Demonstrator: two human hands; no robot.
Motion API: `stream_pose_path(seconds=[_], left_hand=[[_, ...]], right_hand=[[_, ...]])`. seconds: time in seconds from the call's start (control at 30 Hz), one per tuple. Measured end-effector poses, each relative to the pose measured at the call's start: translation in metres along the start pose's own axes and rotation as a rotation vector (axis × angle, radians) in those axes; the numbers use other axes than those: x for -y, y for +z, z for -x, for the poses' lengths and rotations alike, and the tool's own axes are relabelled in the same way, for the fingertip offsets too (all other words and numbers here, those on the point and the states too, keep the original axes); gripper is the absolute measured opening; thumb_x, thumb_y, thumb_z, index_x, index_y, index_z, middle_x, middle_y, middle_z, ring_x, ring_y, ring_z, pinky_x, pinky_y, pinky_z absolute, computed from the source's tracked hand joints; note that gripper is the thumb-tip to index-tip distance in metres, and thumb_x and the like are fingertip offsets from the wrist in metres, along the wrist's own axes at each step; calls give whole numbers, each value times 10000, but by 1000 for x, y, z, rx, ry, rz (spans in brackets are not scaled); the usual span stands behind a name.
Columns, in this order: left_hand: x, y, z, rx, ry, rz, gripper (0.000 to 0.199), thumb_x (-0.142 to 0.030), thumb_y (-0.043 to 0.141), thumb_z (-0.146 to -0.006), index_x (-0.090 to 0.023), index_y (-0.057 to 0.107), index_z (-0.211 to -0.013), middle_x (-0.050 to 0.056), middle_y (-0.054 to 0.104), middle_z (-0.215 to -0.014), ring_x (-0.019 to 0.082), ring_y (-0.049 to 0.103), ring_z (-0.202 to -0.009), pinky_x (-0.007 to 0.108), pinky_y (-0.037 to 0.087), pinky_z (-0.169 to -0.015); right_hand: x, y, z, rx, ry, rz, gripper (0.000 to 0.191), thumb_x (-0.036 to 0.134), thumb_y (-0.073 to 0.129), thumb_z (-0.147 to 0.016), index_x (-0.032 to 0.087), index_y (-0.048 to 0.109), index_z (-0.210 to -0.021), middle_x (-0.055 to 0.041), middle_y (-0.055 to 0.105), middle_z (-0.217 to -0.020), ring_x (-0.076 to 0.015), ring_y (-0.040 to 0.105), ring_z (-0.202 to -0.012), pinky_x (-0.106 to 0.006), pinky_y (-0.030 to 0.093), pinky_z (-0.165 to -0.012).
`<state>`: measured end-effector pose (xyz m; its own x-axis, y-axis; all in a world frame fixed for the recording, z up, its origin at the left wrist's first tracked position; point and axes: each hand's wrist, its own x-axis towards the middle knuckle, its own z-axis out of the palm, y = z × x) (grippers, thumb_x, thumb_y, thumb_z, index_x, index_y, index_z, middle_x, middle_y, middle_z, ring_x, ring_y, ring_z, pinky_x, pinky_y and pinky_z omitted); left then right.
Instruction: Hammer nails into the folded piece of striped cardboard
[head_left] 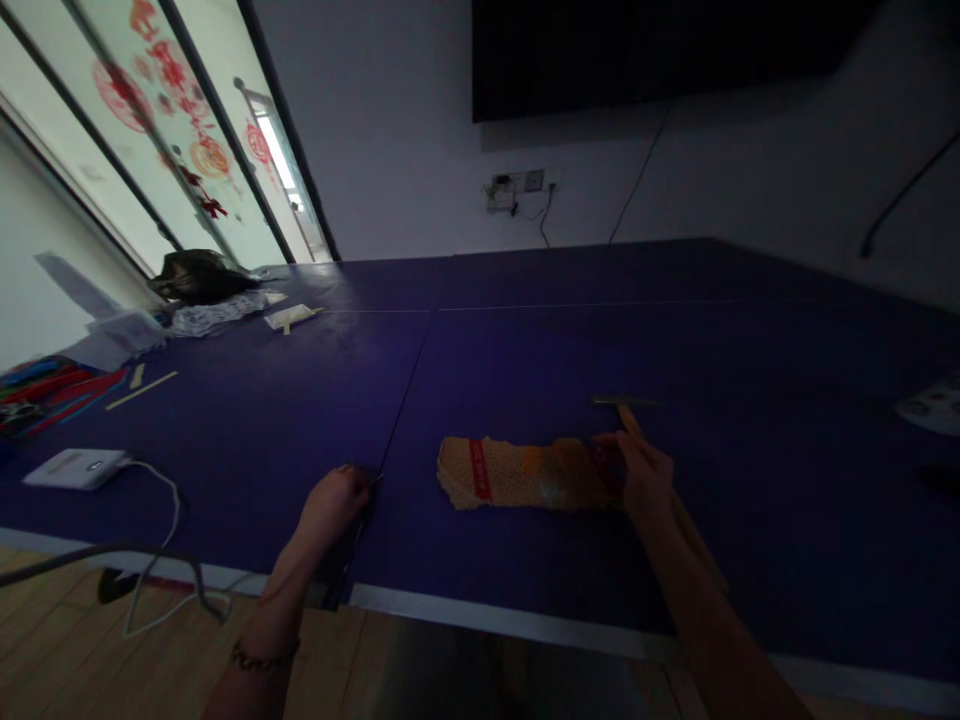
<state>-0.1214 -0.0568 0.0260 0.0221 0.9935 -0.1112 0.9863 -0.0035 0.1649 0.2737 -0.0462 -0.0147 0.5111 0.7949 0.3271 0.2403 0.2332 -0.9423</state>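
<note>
A ragged tan strip with a mesh-like texture and printed red bands lies crosswise on the purple table. My right hand is closed at the strip's right end, its fingertips over the edge there. Beneath that hand runs the wooden handle of a hammer, whose narrow metal head lies beyond my fingers. Left of the strip, my left hand is closed beside the dark seam in the tabletop. A thin, small tip pokes out from its fingertips; the rest is hidden.
The table has a pale front edge. At left lie a white power bank with a white cable, red and blue items, thin yellowish sticks and a dark bag. A white object sits at far right.
</note>
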Motion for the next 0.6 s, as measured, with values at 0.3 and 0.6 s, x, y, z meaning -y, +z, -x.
stream_pose_path(seconds=[0.3, 0.6], left_hand=[[-82, 7, -18, -62, 308, 1038, 197, -255, 582, -716, -135, 627, -865, 36, 649, -746, 143, 588, -712, 242, 449, -677], [-195, 37, -55, 20, 560, 1130, 77, -207, 601, -713, -131, 611, -706, -7, 575, -650, 102, 520, -621, 204, 411, -613]], right_hand=[[11, 12, 8, 367, -222, 211, 130, 297, 577, -705, 214, 671, -740, -31, 704, -771, -215, 638, -746, -343, 486, -705], [-9, 16, 7, 597, -303, 392, 332, 185, 697, -599, 220, 646, -925, -63, 668, -969, -251, 586, -940, -426, 434, -858]])
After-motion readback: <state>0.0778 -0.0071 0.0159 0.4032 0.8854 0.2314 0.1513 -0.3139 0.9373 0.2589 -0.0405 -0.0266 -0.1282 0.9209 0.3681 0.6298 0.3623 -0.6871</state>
